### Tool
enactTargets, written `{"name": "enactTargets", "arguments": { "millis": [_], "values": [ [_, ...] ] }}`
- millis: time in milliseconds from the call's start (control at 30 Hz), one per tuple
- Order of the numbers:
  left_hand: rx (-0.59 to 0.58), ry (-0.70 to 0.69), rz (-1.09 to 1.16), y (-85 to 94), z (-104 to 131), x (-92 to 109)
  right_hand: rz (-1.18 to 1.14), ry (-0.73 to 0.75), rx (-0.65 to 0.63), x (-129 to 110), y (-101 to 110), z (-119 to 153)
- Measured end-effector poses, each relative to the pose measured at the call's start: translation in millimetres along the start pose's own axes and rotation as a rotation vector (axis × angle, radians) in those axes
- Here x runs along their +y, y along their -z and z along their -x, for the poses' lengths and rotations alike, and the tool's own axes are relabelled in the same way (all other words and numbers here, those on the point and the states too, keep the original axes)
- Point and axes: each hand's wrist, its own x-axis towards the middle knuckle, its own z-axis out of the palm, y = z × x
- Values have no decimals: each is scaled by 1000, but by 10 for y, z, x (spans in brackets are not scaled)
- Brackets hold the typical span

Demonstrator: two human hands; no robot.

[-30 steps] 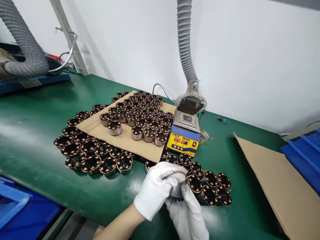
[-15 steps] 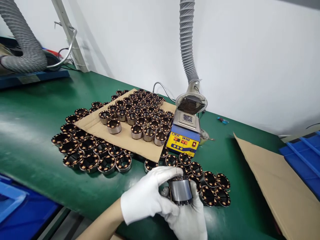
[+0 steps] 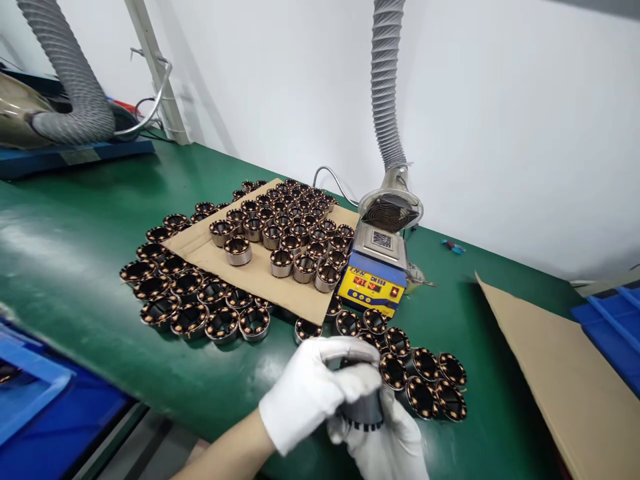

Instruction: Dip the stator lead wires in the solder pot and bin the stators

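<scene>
Both of my hands wear white gloves. Low and in front of me is a motor stator (image 3: 364, 410), a smooth grey metal ring with dark teeth along its lower edge. My right hand (image 3: 387, 443) wraps it from below and from the right. Over its top, my left hand (image 3: 320, 383) curls its thumb and fingers against the upper rim. What lies between those fingertips is partly hidden and blurred. Just beyond my hands, several more stators (image 3: 423, 397) with copper windings stand in a cluster on the green table (image 3: 250, 393).
A cardboard sheet (image 3: 250, 277) bears many stators, with more around and under it. Beside it stands a blue and yellow solder pot (image 3: 373, 290) with a digital display, under an extraction hose (image 3: 387, 87). Another cardboard piece (image 3: 545, 353) lies right; blue crates (image 3: 45, 393) flank the table.
My left thumb and fingers have moved up and closed in at the stator's upper rim. The stator has tilted slightly. The whole view has shifted a little.
</scene>
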Motion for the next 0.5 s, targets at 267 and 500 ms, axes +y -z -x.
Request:
{"name": "enactTargets", "arguments": {
  "millis": [267,500],
  "values": [
    [201,-142,278,88,-29,28,591,566,496,293,106,0],
    [86,-44,420,-61,20,-25,870,1134,467,474,-12,-137]
  ]
}}
